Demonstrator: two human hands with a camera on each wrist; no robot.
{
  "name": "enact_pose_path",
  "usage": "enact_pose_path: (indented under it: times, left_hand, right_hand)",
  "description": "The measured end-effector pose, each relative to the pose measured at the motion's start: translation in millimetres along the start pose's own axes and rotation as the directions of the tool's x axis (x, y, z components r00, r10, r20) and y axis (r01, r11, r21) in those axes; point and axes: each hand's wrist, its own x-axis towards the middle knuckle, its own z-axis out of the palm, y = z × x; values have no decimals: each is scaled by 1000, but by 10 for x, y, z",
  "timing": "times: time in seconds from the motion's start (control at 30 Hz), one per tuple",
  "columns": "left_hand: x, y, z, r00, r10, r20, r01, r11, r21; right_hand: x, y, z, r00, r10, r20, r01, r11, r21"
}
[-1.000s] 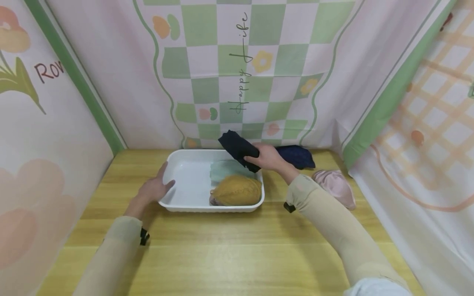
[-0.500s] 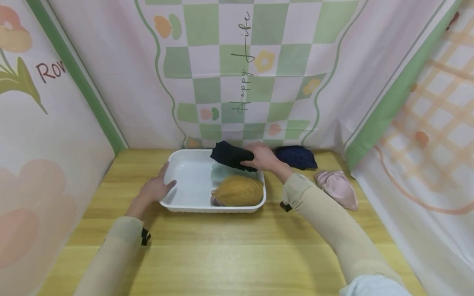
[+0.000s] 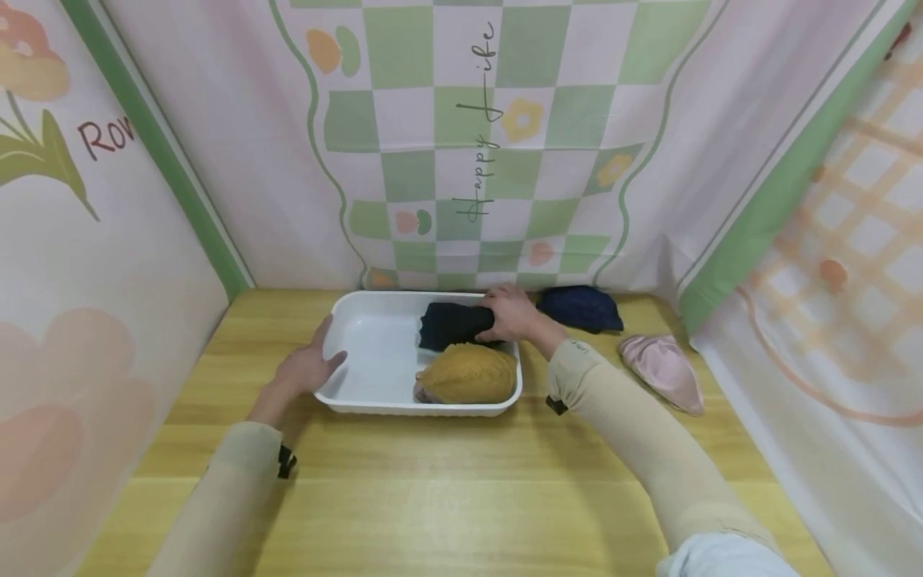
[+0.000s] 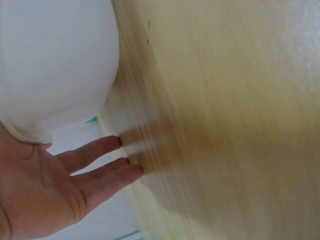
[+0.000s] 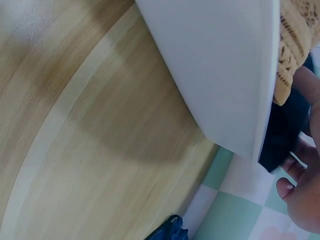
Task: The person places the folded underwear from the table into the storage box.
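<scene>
My left hand [image 3: 303, 370] holds the left rim of a white tray [image 3: 371, 353], thumb inside and fingers outside. In the left wrist view, several fingers [image 4: 102, 150] hang straight beside the tray wall. At the tray's back right, my right hand [image 3: 513, 312] grips the right end of a black folded garment [image 3: 453, 324] with a scalloped left edge. A mustard garment [image 3: 472, 374], lacy in the right wrist view, lies rounded in front of it. The pale green cloth underneath the black one is almost all hidden.
A navy garment [image 3: 580, 308] lies on the wooden table [image 3: 461, 489] right of the tray, against the back curtain [image 3: 404, 168]. In front of it, farther right, lies a shiny pink garment [image 3: 662, 370]. Curtains also stand at both sides.
My right hand has lowered the black garment from above the tray's back right onto the pale green cloth, levelling it from its tilt. The left hand has stayed on the rim.
</scene>
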Motion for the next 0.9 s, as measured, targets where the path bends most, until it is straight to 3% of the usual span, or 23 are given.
enact_pose_path:
  times: [0.3, 0.43, 0.7, 0.9]
  left_hand:
    - [-16, 29, -14, 1000, -8, 11, 8, 1000, -8]
    - [-20, 32, -11, 1000, -3, 1, 3, 1000, -8]
    - [-8, 32, -15, 1000, 7, -4, -7, 1000, -7]
    - [-9, 36, -20, 1000, 4, 5, -4, 1000, 1]
  right_hand:
    - [-62, 30, 8, 999, 48, 11, -49, 997, 67]
    - [-117, 51, 1, 997, 79, 13, -81, 980, 183]
    - [-264, 72, -49, 989, 125, -82, -75, 892, 446]
    - [-368, 84, -40, 967, 223, -120, -114, 807, 580]
